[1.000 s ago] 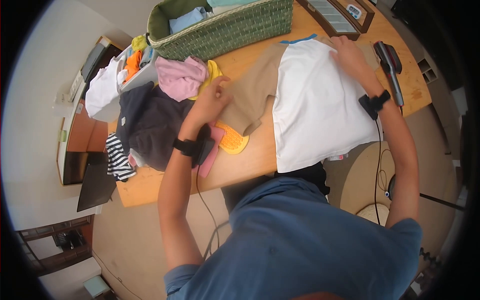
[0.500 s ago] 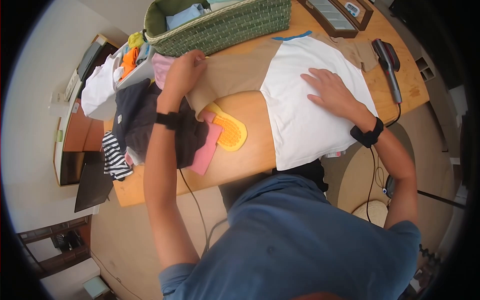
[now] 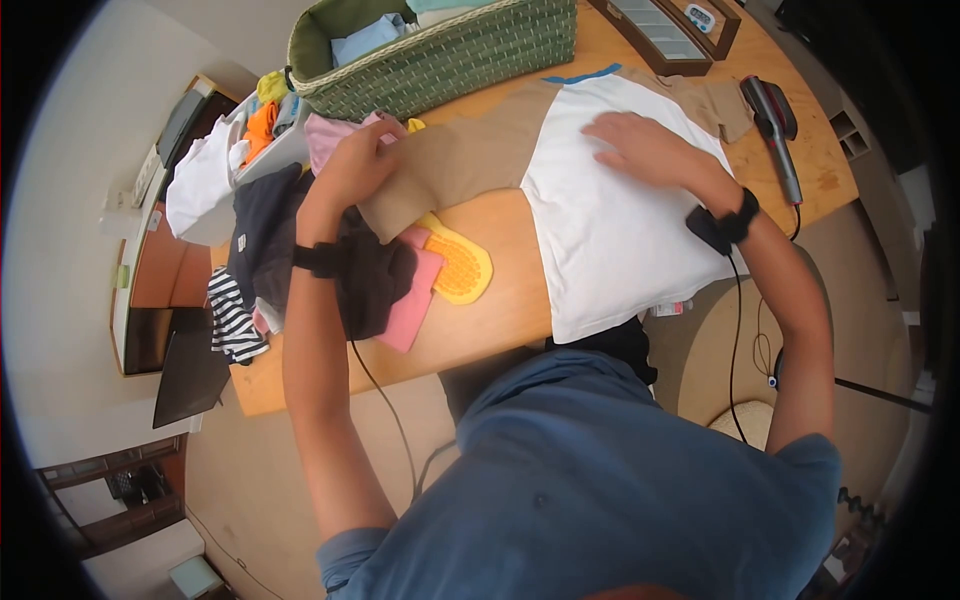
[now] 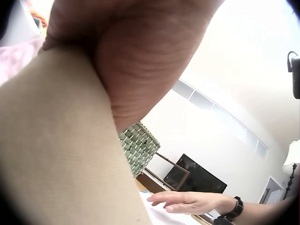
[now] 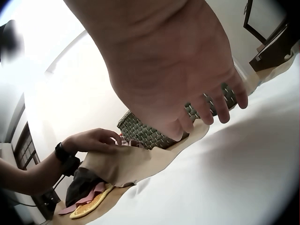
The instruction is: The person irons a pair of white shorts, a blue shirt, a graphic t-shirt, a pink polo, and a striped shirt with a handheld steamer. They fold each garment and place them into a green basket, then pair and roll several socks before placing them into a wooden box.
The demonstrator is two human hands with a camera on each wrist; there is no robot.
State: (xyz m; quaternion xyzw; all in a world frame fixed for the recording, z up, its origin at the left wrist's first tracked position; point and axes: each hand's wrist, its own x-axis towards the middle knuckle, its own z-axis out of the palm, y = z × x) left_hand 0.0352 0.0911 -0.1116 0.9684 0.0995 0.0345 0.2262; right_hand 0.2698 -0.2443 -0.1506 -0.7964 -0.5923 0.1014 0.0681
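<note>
A raglan shirt (image 3: 610,230) with a white body, tan sleeves and a blue neckline lies spread on the table, its hem towards the person. My left hand (image 3: 355,168) pinches the end of the left tan sleeve (image 3: 470,155), which is stretched out sideways past the dark clothes. In the left wrist view the sleeve cloth (image 4: 61,131) hangs from under that palm. Over the white chest my right hand (image 3: 645,150) is spread flat; the right wrist view has its straight fingers (image 5: 220,105) low above the cloth, with nothing in them.
A green woven basket (image 3: 440,70) of folded clothes stands at the back. Dark garments (image 3: 290,250), a pink cloth (image 3: 330,140) and a yellow-orange insole-shaped pad (image 3: 462,265) lie at left. A corded hot brush (image 3: 780,140) and a divided box (image 3: 655,35) sit at right.
My left hand took the left sleeve and drew it outward to the left. My right hand came from the right shoulder down onto the chest, then moved slightly up and left.
</note>
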